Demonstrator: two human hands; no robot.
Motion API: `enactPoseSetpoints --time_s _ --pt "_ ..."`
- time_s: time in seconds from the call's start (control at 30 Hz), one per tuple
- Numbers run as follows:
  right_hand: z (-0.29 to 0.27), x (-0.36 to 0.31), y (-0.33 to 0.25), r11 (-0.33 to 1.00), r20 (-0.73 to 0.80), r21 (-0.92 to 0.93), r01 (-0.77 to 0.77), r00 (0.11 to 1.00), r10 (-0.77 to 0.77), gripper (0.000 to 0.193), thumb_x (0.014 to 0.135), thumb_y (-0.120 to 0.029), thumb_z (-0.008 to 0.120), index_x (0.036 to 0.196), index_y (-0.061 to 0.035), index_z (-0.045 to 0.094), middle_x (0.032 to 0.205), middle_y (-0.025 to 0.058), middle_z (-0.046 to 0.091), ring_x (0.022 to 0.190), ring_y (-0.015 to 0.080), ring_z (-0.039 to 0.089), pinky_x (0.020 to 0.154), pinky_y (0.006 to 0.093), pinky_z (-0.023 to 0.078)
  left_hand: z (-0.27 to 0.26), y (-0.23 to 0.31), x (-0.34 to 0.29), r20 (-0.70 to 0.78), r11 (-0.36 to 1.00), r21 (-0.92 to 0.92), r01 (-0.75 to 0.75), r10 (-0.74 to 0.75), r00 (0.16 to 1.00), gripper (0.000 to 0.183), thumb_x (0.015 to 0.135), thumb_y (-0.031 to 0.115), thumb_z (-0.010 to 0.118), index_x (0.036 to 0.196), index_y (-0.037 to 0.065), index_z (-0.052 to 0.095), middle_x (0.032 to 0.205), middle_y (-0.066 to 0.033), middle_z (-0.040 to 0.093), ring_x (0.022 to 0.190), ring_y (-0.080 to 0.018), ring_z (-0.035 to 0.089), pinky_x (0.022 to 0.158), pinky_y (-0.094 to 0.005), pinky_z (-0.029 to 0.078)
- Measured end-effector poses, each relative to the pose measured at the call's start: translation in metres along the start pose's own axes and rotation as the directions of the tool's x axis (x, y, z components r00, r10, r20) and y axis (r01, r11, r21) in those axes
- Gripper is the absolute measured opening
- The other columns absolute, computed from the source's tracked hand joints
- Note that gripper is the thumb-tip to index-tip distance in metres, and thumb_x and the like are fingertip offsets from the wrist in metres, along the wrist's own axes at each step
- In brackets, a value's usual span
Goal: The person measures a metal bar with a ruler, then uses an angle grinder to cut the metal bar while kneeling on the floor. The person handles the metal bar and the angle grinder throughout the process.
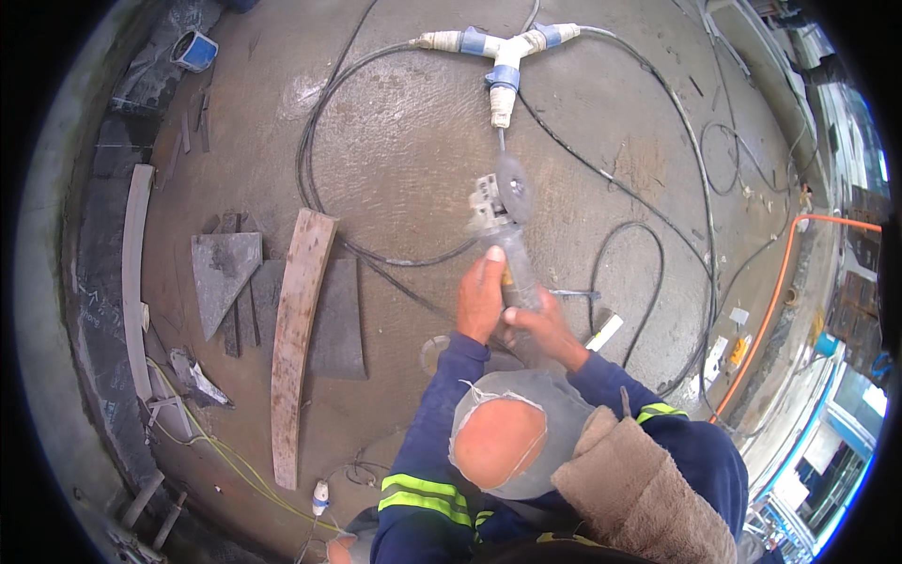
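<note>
Angle grinder (522, 263), grey, held out over wet-looking floor (423, 188), disc (514, 191) end away from wearer. L hand (480, 299): grip closed round body. R hand (547, 329): grip wrapped on rear of same. Beyond disc: wht/blue 3-way connector (508, 49) w/ dk cables (305, 160). To L: wood plank (301, 348), grey sheet (340, 324) beside, tri. offcut (225, 268) further L. Far R: orange hose (836, 220).

We count 2 hands (480, 299) and 1 grinder (513, 254) at mid-frame, 3 plugs (502, 108) and 1 splitter (512, 49) at the top, 1 bucket (194, 51) upper left, 2 long boards (303, 348) at the left, 1 cloth (648, 489) lower right and 1 orange hose (836, 220) far right.
</note>
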State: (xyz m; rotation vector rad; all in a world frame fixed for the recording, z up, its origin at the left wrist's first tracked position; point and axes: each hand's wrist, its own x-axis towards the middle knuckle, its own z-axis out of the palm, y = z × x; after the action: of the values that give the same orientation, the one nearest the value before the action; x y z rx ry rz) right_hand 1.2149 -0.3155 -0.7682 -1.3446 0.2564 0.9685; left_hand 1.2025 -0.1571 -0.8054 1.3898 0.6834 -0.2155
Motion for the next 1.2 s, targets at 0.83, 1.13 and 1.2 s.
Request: enactPoseSetpoints --time_s 0.83,1.13,1.2 --pt "-0.041 0.186 -0.181 0.092 0.094 -0.963 0.254 0.632 -0.77 0.059 0.098 -0.048 0.074 0.131 0.0 0.065 0.11 0.0253 0.07 0.101 0.0433 0.069 0.086 0.0535 0.056 -0.046 0.021 0.11 -0.017 0.779 0.573 -0.254 0.321 0.947 0.038 0.098 0.029 0.075 0.124 0.001 0.077 0.114 -0.0209 0.079 0.099 -0.0335 0.077 0.09 -0.0426 0.059" --pt "0.018 0.399 -0.258 0.287 -0.307 -0.942 -0.175 0.798 -0.519 0.08 0.093 -0.081 0.058 0.162 -0.0417 0.049 0.179 0.0104 0.022 0.164 0.0507 -0.001 0.111 0.0909 0.025 -0.05 0.03 0.079 -0.009 0.823 0.53 -0.204 0.246 0.969 0.042 0.101 0.033 0.074 0.128 0.0 0.075 0.115 -0.0178 0.079 0.1 -0.0254 0.077 0.09 -0.0373 0.059" --pt "0.019 0.417 -0.248 0.286 -0.298 -0.946 -0.15 0.747 -0.595 0.079 0.093 -0.082 0.058 0.161 -0.0435 0.05 0.178 0.0106 0.025 0.164 0.0504 0.005 0.111 0.0915 0.023 -0.056 0.016 0.063 -0.028 0.867 0.469 -0.165 0.201 0.979 0.042 0.101 0.031 0.074 0.129 0.0 0.075 0.113 -0.0168 0.08 0.101 -0.0233 0.077 0.09 -0.0361 0.059"
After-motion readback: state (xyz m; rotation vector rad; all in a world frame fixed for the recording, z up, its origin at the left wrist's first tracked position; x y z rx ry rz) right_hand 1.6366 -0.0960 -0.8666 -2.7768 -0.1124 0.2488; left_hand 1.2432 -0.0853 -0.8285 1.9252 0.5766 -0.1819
